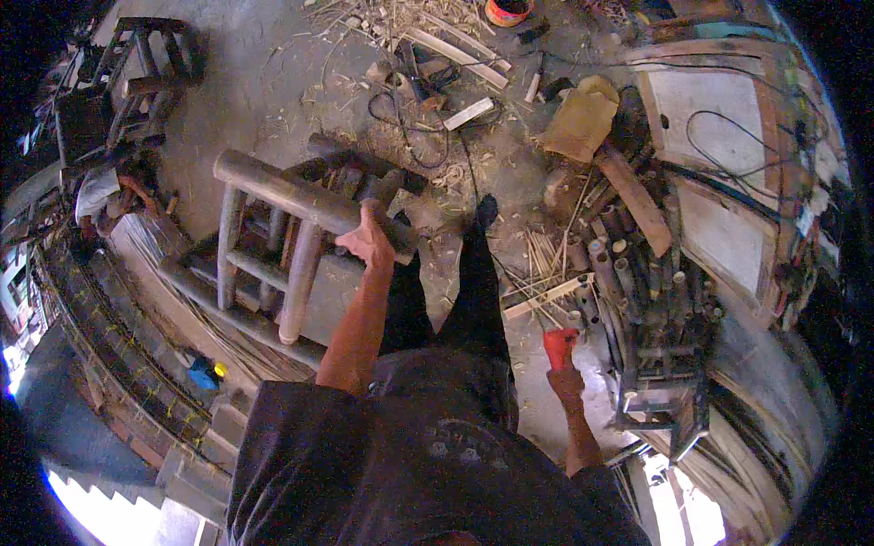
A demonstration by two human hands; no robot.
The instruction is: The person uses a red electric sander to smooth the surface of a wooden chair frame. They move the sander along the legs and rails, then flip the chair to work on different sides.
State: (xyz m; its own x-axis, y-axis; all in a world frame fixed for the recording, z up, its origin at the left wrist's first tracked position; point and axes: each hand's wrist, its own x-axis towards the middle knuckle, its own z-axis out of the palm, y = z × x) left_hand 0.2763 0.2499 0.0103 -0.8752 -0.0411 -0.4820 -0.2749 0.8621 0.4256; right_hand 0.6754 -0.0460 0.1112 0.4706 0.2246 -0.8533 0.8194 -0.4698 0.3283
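My left hand [369, 238] is closed around the thick top pole near the right end of a bamboo frame [273, 187]. This frame has a heavy round rail, thinner uprights and crossbars, and stands tilted in front of me to the left. Out at my right side, my right hand [566, 382] is wrapped round a red object [560, 346] that widens toward its far end; its exact kind is not clear. Beyond the red object lie thin bamboo sticks [546, 259] and a flat light wooden strip [548, 297].
Cut bamboo poles [628, 273] are stacked at the right, near a black metal stand [665, 400]. Wood shavings, slats and a dark cable [469, 159] litter the floor ahead. Another person [105, 196] crouches at the far left. An orange-red bucket [507, 11] stands at the far edge.
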